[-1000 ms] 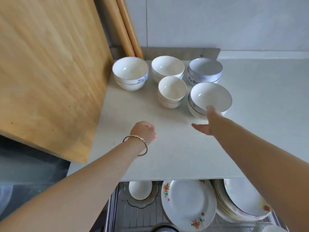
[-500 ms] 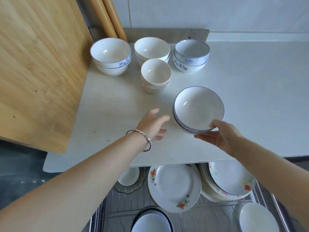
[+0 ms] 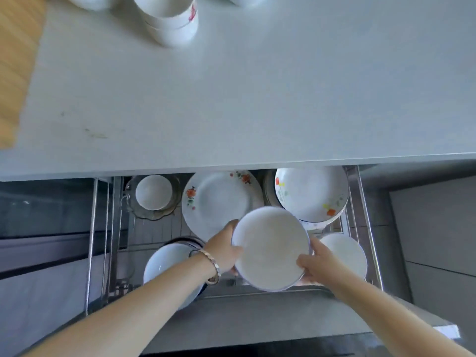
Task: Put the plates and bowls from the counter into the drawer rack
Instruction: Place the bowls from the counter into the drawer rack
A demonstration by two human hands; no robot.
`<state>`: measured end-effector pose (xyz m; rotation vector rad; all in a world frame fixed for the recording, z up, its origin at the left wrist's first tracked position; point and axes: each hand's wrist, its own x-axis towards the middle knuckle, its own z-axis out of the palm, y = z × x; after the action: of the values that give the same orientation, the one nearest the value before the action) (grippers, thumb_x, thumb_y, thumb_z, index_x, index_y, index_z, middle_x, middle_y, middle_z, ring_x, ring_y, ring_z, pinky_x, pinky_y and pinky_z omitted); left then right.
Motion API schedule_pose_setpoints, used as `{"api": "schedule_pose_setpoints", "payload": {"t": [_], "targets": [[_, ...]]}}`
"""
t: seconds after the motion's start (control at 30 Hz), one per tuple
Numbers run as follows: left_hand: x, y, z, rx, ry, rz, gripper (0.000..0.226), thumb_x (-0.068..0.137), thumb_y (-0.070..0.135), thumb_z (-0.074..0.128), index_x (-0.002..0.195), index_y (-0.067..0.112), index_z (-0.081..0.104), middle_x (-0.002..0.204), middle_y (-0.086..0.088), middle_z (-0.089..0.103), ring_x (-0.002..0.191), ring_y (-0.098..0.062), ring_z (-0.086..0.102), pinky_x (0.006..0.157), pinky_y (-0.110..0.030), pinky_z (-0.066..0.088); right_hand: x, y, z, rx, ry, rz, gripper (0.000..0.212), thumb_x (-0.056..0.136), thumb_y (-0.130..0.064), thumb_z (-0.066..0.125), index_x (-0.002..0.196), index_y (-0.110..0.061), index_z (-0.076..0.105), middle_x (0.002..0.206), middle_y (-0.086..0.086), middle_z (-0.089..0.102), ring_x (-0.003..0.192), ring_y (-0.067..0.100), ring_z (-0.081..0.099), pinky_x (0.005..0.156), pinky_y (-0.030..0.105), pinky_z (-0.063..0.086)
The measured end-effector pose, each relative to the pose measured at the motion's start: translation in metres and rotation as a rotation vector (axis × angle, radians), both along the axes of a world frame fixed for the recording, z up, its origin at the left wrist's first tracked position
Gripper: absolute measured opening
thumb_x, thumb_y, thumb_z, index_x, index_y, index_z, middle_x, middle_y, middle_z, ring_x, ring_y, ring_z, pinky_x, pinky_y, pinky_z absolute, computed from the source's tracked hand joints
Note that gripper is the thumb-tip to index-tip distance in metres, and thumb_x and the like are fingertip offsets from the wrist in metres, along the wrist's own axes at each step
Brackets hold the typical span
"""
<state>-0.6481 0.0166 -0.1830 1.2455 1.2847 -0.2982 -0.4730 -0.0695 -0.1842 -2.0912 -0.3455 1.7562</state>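
Note:
Both hands hold a white bowl with a thin blue rim [image 3: 270,247] above the front middle of the open drawer rack [image 3: 365,222]. My left hand [image 3: 224,249] grips its left edge and my right hand [image 3: 315,264] grips its right edge. Below it the rack holds a floral plate [image 3: 213,199], a stack of flowered plates [image 3: 313,193], a small white bowl [image 3: 153,192] on a glass dish, a blue-rimmed bowl [image 3: 168,261] at front left and a white bowl [image 3: 347,251] at front right. Stacked small bowls [image 3: 170,19] stand on the counter [image 3: 231,99].
A wooden board [image 3: 15,60] lies at the counter's left edge. More bowls show only as slivers along the top edge of the view. The counter's front lip overhangs the back of the rack. A grey cabinet front [image 3: 438,240] stands to the right.
The bowl has come off the counter and down over the drawer rack. My left hand has joined my right hand on it. The view has tilted down toward the drawer.

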Motion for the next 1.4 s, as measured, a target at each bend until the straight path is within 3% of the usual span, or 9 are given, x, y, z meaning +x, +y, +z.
{"api": "schedule_pose_setpoints", "payload": {"t": [0.13,0.27,0.33,0.43,0.57,0.73,0.9,1.1,1.4], "targets": [[0.021,-0.026,-0.060,-0.041,0.171,-0.012,0.052,0.089,-0.002,0.037,0.138,0.014,0.032,0.113,-0.011,0.051,0.093,-0.026,0.050,0.075,-0.036,0.051,-0.001,-0.026,-0.065,-0.140,0.032,-0.087,0.062,0.079,0.014,0.031,0.130,-0.019,0.043,0.109,0.008,0.053,0.107,0.035,0.053,0.068,0.044,0.058],[0.041,-0.036,-0.103,-0.021,0.283,-0.058,0.049,0.087,-0.005,0.036,0.134,0.009,0.038,0.130,-0.016,0.051,0.117,-0.029,0.051,0.089,-0.030,0.043,0.003,-0.040,-0.110,-0.208,-0.049,-0.021,0.058,0.079,0.010,0.034,0.131,-0.014,0.041,0.101,0.005,0.051,0.102,0.032,0.050,0.079,0.051,0.056],[0.051,-0.041,-0.116,-0.015,0.303,-0.078,0.048,0.086,-0.007,0.037,0.132,0.008,0.040,0.134,-0.015,0.049,0.121,-0.028,0.049,0.095,-0.031,0.042,0.006,-0.046,-0.120,-0.241,-0.137,0.061,0.052,0.081,0.008,0.036,0.130,-0.008,0.042,0.105,0.009,0.055,0.099,0.030,0.050,0.085,0.038,0.051],[0.059,-0.045,-0.130,-0.022,0.299,-0.105,0.054,0.085,-0.008,0.039,0.137,0.010,0.036,0.137,-0.014,0.047,0.125,-0.027,0.046,0.099,-0.032,0.040,0.010,-0.056,-0.128,-0.259,-0.195,0.145,0.044,0.082,0.007,0.035,0.124,-0.003,0.046,0.108,0.016,0.057,0.089,0.025,0.047,0.073,0.025,0.037],[0.066,-0.049,-0.143,-0.016,0.280,-0.108,0.055,0.086,-0.009,0.037,0.137,0.012,0.039,0.134,-0.014,0.050,0.123,-0.027,0.048,0.095,-0.029,0.040,0.026,-0.064,-0.121,-0.250,-0.260,0.259,0.032,0.080,0.000,0.039,0.103,-0.007,0.059,0.096,0.012,0.062,0.082,0.028,0.051,0.065,0.026,0.041],[0.074,-0.056,-0.156,-0.031,0.258,-0.138,0.060,0.084,-0.008,0.036,0.137,0.021,0.040,0.132,-0.010,0.053,0.121,-0.027,0.050,0.092,-0.029,0.041,0.061,-0.062,-0.106,-0.189,-0.509,0.378,0.040,0.090,-0.013,0.042,0.129,-0.013,0.052,0.123,0.010,0.062,0.111,0.030,0.058,0.087,0.032,0.046],[0.074,-0.058,-0.162,-0.040,0.267,-0.174,0.060,0.086,-0.002,0.037,0.136,0.030,0.039,0.128,-0.008,0.056,0.113,-0.027,0.054,0.087,-0.031,0.047,0.071,-0.058,-0.115,-0.211,-0.405,0.437,0.043,0.092,-0.012,0.041,0.135,-0.011,0.048,0.132,0.010,0.055,0.121,0.028,0.051,0.097,0.030,0.041],[0.089,-0.051,-0.133,-0.035,0.450,-0.284,0.060,0.095,0.020,0.042,0.147,0.009,0.014,0.138,-0.015,0.048,0.120,-0.031,0.053,0.096,-0.037,0.046,0.067,-0.049,-0.106,-0.248,-0.391,0.528,0.036,0.091,-0.010,0.039,0.124,-0.008,0.054,0.125,0.013,0.058,0.114,0.031,0.054,0.095,0.034,0.047],[0.065,0.038,0.018,0.286,0.049,0.019,0.021,0.092,0.015,0.045,0.098,0.023,0.064,0.110,-0.003,0.068,0.103,-0.018,0.062,0.090,-0.026,0.048,0.051,0.057,0.007,-0.043,-0.470,0.817,0.038,0.089,-0.019,0.040,0.125,-0.023,0.052,0.124,0.004,0.060,0.112,0.028,0.058,0.094,0.032,0.047]]}}
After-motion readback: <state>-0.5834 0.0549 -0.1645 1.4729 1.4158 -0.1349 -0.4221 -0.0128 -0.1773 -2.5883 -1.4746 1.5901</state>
